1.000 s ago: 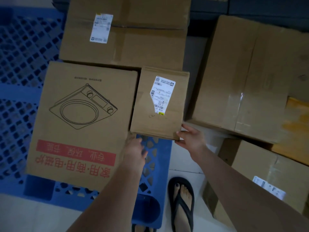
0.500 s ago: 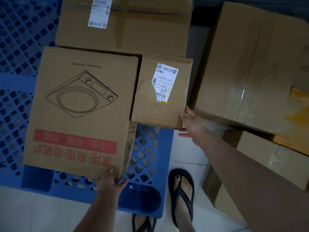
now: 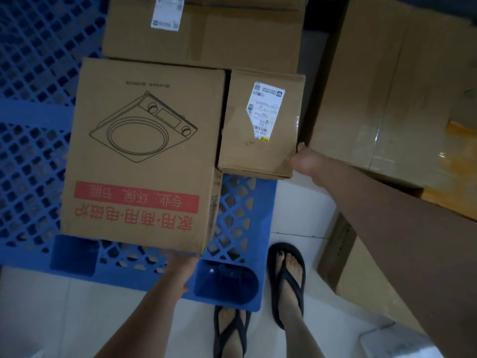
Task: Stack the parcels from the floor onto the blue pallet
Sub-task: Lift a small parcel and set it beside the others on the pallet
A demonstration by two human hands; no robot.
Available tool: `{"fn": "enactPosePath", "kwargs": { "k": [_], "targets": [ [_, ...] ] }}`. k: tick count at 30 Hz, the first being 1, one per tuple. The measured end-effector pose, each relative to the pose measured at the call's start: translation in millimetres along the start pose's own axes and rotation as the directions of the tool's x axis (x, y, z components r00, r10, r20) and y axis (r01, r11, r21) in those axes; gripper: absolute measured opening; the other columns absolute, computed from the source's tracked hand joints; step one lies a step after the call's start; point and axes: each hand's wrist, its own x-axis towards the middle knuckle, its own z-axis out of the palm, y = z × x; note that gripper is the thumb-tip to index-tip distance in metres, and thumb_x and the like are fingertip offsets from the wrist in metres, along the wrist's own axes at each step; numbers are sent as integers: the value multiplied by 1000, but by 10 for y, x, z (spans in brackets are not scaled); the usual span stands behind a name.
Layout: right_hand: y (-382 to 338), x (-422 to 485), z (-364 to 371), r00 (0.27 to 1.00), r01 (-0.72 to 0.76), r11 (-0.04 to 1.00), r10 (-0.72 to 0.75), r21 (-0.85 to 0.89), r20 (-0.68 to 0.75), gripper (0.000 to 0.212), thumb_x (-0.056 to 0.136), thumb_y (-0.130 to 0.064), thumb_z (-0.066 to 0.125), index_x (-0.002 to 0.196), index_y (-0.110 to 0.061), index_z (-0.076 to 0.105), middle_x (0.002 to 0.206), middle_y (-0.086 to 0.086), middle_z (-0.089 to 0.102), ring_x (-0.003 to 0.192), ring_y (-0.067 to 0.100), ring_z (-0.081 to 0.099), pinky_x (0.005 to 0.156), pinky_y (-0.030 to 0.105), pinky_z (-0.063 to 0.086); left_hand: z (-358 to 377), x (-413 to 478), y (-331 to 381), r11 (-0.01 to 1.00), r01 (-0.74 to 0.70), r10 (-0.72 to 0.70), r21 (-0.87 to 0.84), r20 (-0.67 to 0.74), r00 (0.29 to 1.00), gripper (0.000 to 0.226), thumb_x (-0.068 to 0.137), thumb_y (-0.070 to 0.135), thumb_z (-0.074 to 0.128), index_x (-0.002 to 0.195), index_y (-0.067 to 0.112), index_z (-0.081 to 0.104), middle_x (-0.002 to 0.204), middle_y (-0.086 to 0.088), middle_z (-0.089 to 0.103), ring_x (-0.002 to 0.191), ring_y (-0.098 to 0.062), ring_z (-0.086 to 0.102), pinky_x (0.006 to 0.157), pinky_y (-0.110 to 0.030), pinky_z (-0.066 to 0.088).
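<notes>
Evidently the left hand (image 3: 180,270) had been shifted within the last second: from the front of the small labelled parcel (image 3: 258,130) it was brought to the near edge of the printed carton (image 3: 144,151), by the near rim of the blue pallet (image 3: 38,151). Its fingers were hidden beneath that edge, so whether the carton was gripped or only pushed could not be told. The right hand (image 3: 307,164) was kept at the small parcel's corner nearest the pallet's right edge, and its fingers (image 3: 300,148) were now curled round that corner, where before they had been laid flat against it. Both boxes were seen resting on the pallet's near right part, side by side and touching, with a larger carton (image 3: 206,40) further in on the pallet. The placing of the small parcel was judged all but finished, only squaring-up being left; more parcels (image 3: 387,99) were still to be fetched from the floor (image 3: 296,208) off the pallet's right side
</notes>
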Motion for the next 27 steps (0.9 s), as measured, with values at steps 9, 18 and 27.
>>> {"fn": "enactPosePath", "kwargs": {
  "k": [9, 18, 27],
  "targets": [
    [76, -1282, -393, 997, 59, 954, -71, -295, -31, 46, 95, -10, 35, 140, -4, 41, 145, 16, 42, 131, 31, 42, 110, 35, 32, 142, -1373, 960, 844, -455, 428, 285, 154, 890, 17, 94, 12, 48, 78, 8, 52, 78, -8, 53, 66, -20, 51, 61, -29, 43],
    [1233, -2940, -1038, 984, -120, 884, 168, -452, 66, 52, 95, -23, 41, 146, -14, 33, 137, 9, 49, 124, 30, 46, 98, 34, 40, 869, -3004, 1279, 396, -778, 706, 488, 379, 598, 20, 88, 9, 46, 69, 13, 50, 74, -12, 54, 68, -25, 55, 59, -26, 35],
    [3374, -3960, -1463, 942, -328, 901, 336, -284, -21, 44, 95, -21, 38, 135, -7, 48, 125, 13, 57, 81, 21, 52, 54, 24, 39, 2566, -3915, -49, 101, -816, 537, 570, 659, 527, 16, 94, 15, 48, 78, 17, 51, 81, -9, 53, 78, -23, 50, 59, -23, 33]
  ]
}}
